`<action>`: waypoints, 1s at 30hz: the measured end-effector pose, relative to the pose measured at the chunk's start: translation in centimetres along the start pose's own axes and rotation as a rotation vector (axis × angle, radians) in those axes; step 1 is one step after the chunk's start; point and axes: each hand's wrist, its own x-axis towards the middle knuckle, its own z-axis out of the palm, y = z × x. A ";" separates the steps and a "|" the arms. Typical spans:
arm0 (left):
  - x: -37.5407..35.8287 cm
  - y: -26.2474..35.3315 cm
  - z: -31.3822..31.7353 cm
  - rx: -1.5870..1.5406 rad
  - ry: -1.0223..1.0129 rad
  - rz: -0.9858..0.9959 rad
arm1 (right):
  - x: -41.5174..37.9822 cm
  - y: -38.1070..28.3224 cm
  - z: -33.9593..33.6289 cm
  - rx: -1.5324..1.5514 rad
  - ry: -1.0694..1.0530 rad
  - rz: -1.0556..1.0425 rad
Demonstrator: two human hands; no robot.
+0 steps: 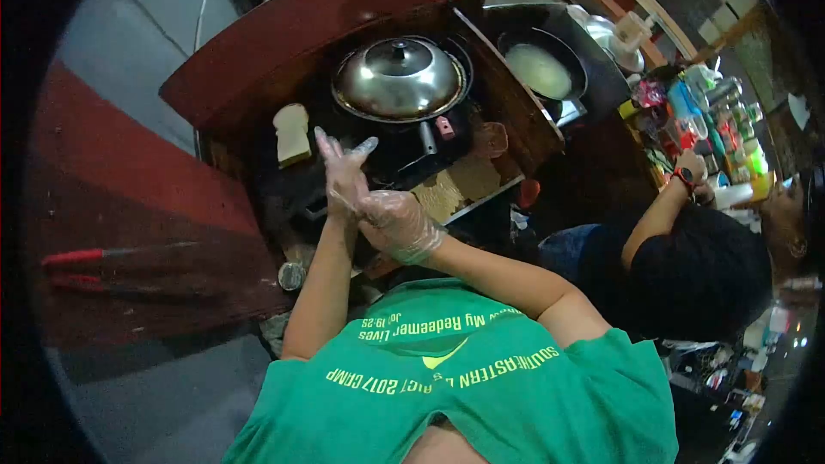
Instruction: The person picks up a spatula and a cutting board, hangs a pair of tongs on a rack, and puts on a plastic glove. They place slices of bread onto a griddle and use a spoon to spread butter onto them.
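Observation:
My left hand (345, 174), in a clear plastic glove, is held up with its fingers apart and holds nothing. Against its wrist presses my right hand (397, 222), also gloved, with fingers closed at the glove's cuff. Just beyond my left fingertips, slices of white bread (292, 136) lie on the dark cooking surface. Ahead of both hands sits a pan under a domed metal lid (397, 77), its handle (427, 139) pointing towards me beside a small pink item (444, 127).
A wooden divider (507, 69) separates this stove from another pan (543, 67) with pale contents. Red-handled tongs (77, 267) are at the left. A co-worker in black (687, 266) reaches towards bottles and cups (709, 120) on the right. A small metal-topped container (291, 276) stands near my left forearm.

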 end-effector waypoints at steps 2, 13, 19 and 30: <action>0.6 5.4 1.9 -0.336 0.232 -0.462 | -0.1 0.5 -0.1 0.017 0.024 -0.002; 5.0 -2.7 -7.5 0.761 0.291 -0.309 | -3.7 4.4 -4.0 0.149 -0.380 0.121; 8.7 -3.6 -9.2 1.637 0.059 -0.501 | -5.0 7.0 -10.9 0.028 -0.636 0.346; 11.6 -10.5 -15.5 1.584 0.030 -0.765 | -6.8 15.9 -12.0 -0.070 -0.929 0.514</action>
